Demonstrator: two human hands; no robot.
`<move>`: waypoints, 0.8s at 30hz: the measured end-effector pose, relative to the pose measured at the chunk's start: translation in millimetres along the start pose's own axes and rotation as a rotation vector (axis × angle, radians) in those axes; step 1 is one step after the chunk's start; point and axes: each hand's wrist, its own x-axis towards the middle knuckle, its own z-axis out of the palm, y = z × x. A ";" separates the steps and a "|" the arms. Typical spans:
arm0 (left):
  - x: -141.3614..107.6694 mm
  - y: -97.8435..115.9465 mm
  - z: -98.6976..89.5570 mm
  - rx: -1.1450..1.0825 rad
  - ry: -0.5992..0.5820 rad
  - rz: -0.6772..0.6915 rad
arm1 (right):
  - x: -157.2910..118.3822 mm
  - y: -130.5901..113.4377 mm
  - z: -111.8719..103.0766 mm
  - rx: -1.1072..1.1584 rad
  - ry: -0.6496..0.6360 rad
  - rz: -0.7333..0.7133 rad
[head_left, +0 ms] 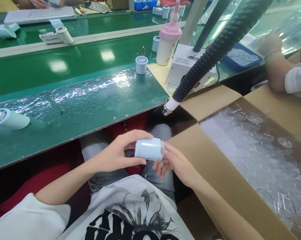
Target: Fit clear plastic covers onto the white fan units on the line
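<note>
So, closest to me is the white shirt (pixel 140 213) with the black print, jeans just past it. Big open box (pixel 195 150) on the right, loaded with clear parts (pixel 272 173). A fat black hose (pixel 207 55) cuts across in front of the white machine (pixel 177 65), blocking part of it, nozzle hanging above the lap. Pink-lidded cup (pixel 165 46) beside the machine, blue tray (pixel 259 61) behind the hose.

Left hand (pixel 117 151) has the pale blue can (pixel 149 149) pinched between thumb and fingers, over the lap. Right hand (pixel 176 163) is at its clear end, fingers loosely curled and blurry; can't tell if they're pinching.

Surface is a shiny green bench (pixel 90 103) with one can (pixel 15 120) tipped over and a wired one (pixel 141 65) upright. Green belt (pixel 90 46) behind it, a co-worker's arm (pixel 277 63) off right, more hands (pixel 39 4) top left.
</note>
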 end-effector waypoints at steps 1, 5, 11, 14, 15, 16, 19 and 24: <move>-1.8 2.3 0.9 -0.043 0.007 -0.052 | -1.3 2.1 -0.8 -0.155 0.085 -0.154; -5.9 8.1 2.7 -0.145 -0.012 -0.141 | -2.6 5.5 -6.5 -0.700 0.231 -0.830; -7.6 5.7 0.3 -0.191 -0.085 -0.119 | -1.5 3.8 -8.2 -0.616 0.074 -0.935; -8.9 4.5 -2.0 -0.207 -0.130 -0.062 | -3.4 5.7 -4.6 -0.263 0.076 -0.659; -9.4 4.1 -2.4 -0.240 -0.144 -0.067 | -4.1 6.4 -3.7 -0.192 0.082 -0.601; -9.9 3.6 -2.6 -0.281 -0.155 -0.082 | -4.8 7.1 -3.4 -0.168 0.087 -0.568; -10.7 0.6 -1.3 -0.353 -0.166 -0.126 | -6.5 7.9 -5.5 -0.260 0.104 -0.567; -7.9 -12.7 7.7 -0.408 -0.186 -0.193 | -3.9 6.5 -8.2 -0.328 0.137 -0.520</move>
